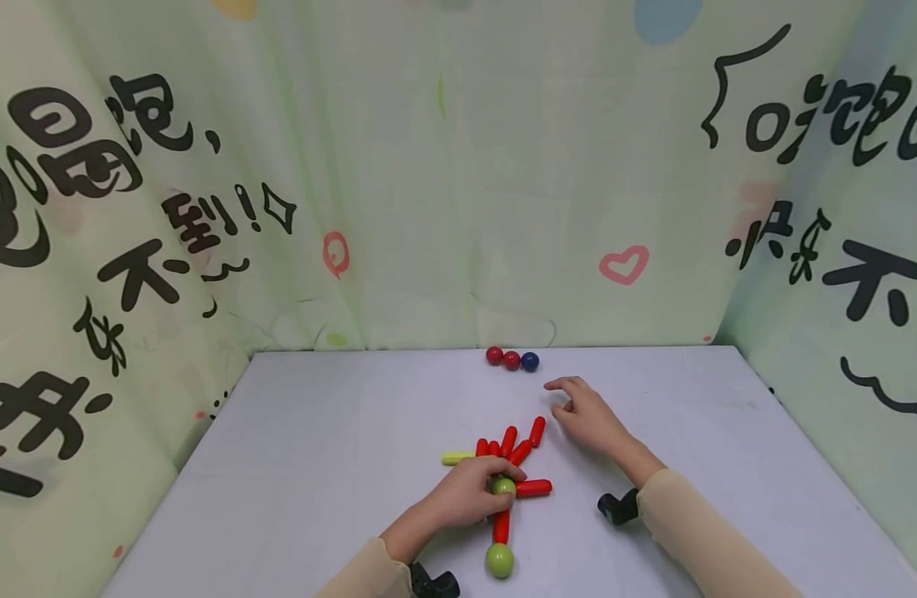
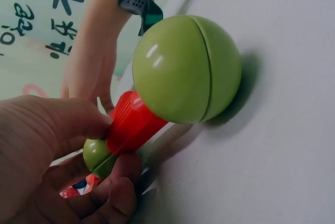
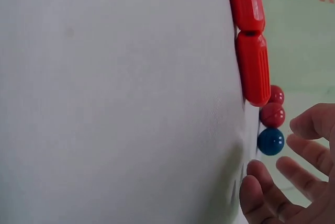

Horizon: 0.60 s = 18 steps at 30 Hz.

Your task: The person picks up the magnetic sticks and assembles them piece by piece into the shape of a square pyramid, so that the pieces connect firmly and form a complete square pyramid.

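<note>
My left hand (image 1: 473, 492) holds a green ball (image 1: 504, 487) where it meets a red rod (image 2: 137, 122). That rod runs toward me to a second, larger-looking green ball (image 2: 183, 67) on the table. Another red rod (image 1: 534, 488) sticks out to the right of the held ball. Beyond the hand several red rods fan out, with a far red rod (image 1: 537, 432) at the end. A yellow-green rod (image 1: 457, 458) lies to the left. My right hand (image 1: 589, 419) hovers with loosely bent fingers and holds nothing, nearest the far rod and the balls behind.
At the table's back edge sit two red balls (image 1: 512, 360) and a dark blue ball (image 1: 530, 361) in a row. The white table (image 1: 316, 432) is enclosed by printed pale-green curtains (image 1: 443, 183). Each wrist wears a black camera (image 1: 618, 507).
</note>
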Available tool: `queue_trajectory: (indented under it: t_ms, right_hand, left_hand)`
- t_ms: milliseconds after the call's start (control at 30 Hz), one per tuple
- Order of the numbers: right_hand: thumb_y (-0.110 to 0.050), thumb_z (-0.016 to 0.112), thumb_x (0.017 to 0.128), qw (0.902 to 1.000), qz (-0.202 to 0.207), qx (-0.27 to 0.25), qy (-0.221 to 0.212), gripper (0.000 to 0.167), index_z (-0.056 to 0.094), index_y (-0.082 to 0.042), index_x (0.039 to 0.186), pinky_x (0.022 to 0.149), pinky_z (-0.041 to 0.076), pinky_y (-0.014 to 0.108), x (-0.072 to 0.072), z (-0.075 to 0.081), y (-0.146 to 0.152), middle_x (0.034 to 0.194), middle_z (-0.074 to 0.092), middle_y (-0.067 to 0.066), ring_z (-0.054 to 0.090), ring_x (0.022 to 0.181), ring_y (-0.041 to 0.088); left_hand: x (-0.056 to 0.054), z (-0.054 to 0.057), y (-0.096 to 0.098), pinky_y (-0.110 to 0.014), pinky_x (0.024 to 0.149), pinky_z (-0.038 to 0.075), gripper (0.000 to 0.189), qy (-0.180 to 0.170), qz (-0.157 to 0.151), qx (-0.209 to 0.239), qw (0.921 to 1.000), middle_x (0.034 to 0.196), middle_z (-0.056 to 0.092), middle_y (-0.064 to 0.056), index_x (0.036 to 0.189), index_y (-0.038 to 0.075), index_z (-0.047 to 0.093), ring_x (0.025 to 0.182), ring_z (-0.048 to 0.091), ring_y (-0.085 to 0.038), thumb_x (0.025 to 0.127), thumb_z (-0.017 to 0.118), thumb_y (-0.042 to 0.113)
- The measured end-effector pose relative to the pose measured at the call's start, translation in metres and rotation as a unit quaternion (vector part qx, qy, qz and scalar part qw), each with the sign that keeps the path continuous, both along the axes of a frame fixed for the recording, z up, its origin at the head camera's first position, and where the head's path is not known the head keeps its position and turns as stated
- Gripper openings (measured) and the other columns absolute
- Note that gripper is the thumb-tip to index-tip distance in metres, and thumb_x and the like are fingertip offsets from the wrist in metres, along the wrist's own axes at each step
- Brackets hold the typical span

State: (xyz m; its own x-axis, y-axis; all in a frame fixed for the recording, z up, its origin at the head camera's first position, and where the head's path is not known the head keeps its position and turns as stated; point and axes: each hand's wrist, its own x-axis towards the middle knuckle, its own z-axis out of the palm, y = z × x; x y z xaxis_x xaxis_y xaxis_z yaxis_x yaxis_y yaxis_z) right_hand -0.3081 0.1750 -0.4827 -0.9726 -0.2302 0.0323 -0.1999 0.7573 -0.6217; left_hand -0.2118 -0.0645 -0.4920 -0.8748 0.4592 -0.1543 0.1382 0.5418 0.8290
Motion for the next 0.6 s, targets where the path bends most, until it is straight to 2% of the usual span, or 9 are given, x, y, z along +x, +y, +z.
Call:
queue_trajectory:
  t_ms: [133, 200, 300, 367, 600]
  right_hand:
    - [-0.013, 0.057, 0.102, 0.9998, 0.003, 0.014, 0.012, 0.051, 0.047, -0.008, 0.152, 0.092, 0.058, 0.046, -0.012, -0.006, 0.000, 0.157, 0.037, 0.023, 0.063, 0.099, 0.030]
    - [-0.012, 0.056, 0.102, 0.9995, 0.007, 0.021, 0.022, 0.056, 0.042, -0.008, 0.156, 0.099, 0.055, 0.053, -0.016, -0.007, -0.002, 0.160, 0.034, 0.024, 0.063, 0.111, 0.038]
    - [-0.013, 0.056, 0.102, 0.9984, 0.017, 0.041, 0.035, 0.060, 0.039, -0.009, 0.159, 0.109, 0.045, 0.061, -0.022, -0.008, -0.004, 0.161, 0.034, 0.024, 0.053, 0.133, 0.046]
    - [-0.016, 0.057, 0.103, 0.9972, 0.025, 0.058, 0.039, 0.059, 0.039, -0.009, 0.159, 0.112, 0.039, 0.064, -0.026, -0.008, -0.007, 0.161, 0.036, 0.024, 0.043, 0.143, 0.047]
    - [-0.021, 0.061, 0.101, 0.9949, 0.026, 0.093, 0.028, 0.047, 0.056, -0.008, 0.146, 0.111, 0.042, 0.062, -0.037, -0.011, -0.018, 0.152, 0.048, 0.022, 0.048, 0.139, 0.044]
  left_hand:
    - [0.000, -0.001, -0.001, -0.023, 0.063, 0.050, 0.027, 0.001, -0.003, 0.004, 1.0000, 0.103, 0.063, 0.007, 0.118, 0.020, 0.076, 0.091, 0.054, -0.009, 0.092, 0.075, 0.011]
    - [0.000, -0.001, -0.002, -0.023, 0.064, 0.050, 0.027, 0.001, -0.006, 0.005, 1.0000, 0.103, 0.063, 0.008, 0.118, 0.020, 0.076, 0.092, 0.054, -0.009, 0.093, 0.074, 0.011]
    - [0.000, -0.002, -0.003, -0.022, 0.064, 0.048, 0.026, 0.003, -0.010, 0.007, 0.9999, 0.104, 0.063, 0.009, 0.118, 0.020, 0.076, 0.093, 0.053, -0.009, 0.093, 0.074, 0.012]
    - [0.000, -0.002, -0.004, -0.022, 0.064, 0.048, 0.026, 0.003, -0.011, 0.007, 0.9999, 0.104, 0.063, 0.009, 0.117, 0.020, 0.076, 0.093, 0.053, -0.009, 0.093, 0.074, 0.012]
    - [0.000, -0.001, -0.004, -0.022, 0.068, 0.048, 0.025, 0.007, -0.013, 0.002, 0.9999, 0.106, 0.063, 0.010, 0.118, 0.021, 0.076, 0.096, 0.052, -0.008, 0.094, 0.074, 0.013]
